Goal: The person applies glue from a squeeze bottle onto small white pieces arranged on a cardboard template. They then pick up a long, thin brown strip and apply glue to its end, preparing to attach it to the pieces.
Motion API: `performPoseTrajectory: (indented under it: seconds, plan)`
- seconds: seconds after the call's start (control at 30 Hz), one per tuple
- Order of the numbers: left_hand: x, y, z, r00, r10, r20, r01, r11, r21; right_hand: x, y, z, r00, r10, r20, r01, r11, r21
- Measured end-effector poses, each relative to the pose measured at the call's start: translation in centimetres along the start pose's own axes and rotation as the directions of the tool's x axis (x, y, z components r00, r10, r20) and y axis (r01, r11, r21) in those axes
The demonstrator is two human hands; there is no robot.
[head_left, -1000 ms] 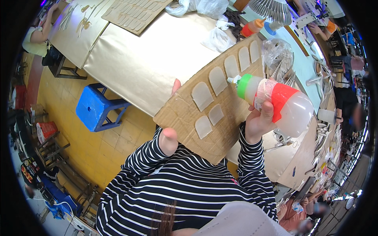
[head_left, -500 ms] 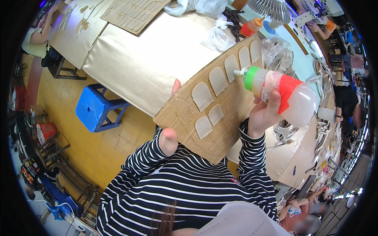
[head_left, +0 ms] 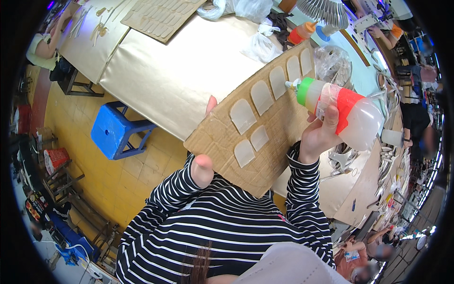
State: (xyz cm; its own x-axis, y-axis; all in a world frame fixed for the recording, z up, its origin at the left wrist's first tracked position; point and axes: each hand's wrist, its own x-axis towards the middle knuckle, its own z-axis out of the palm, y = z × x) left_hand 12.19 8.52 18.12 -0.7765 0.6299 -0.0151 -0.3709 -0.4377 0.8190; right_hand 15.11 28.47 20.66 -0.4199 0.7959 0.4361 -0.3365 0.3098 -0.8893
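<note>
A brown cardboard sheet (head_left: 283, 125) is held tilted in front of me, its lower left edge gripped by my left hand (head_left: 202, 171). The thumb shows on the near side and a fingertip beyond the far edge; the other fingers are hidden behind it. Several pale, round-topped flat pieces (head_left: 243, 117) lie in a row on the sheet, with two shorter pieces (head_left: 244, 153) below them. My right hand (head_left: 320, 136) is wrapped round a clear squeeze bottle (head_left: 364, 123) with a green cap and red band. The bottle lies sideways, its nozzle pointing left over the sheet, near the row's middle.
A gold-covered table (head_left: 156, 71) spreads out ahead, with another board of small pieces (head_left: 163, 16) at its far side. Plastic bags (head_left: 262, 47), an orange-capped red bottle (head_left: 301, 33) and a metal lamp (head_left: 326, 12) stand behind. A blue stool (head_left: 111, 130) sits left. Other people work nearby.
My right hand has shifted the bottle slightly right, drawing its nozzle a little back from the row of pieces. The cardboard and my left hand look unmoved.
</note>
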Motion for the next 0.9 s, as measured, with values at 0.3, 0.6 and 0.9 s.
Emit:
performPoseTrajectory:
  seconds: [0.3,0.6,0.9]
  plan:
    - [-0.1,0.1,0.2,1.0,-0.005,-0.008,0.005,1.0,0.015,-0.1,0.0,0.1,1.0,-0.024,-0.02,0.024,1.0,0.004]
    - [-0.1,0.1,0.3,1.0,-0.014,-0.003,0.014,1.0,0.0,-0.9,-0.5,0.1,0.999,0.011,0.03,-0.012,1.0,0.019]
    - [-0.3,0.0,0.4,1.0,-0.005,-0.024,0.005,1.0,-0.007,-1.6,-0.8,-0.1,0.994,0.058,0.096,-0.066,0.995,0.08]
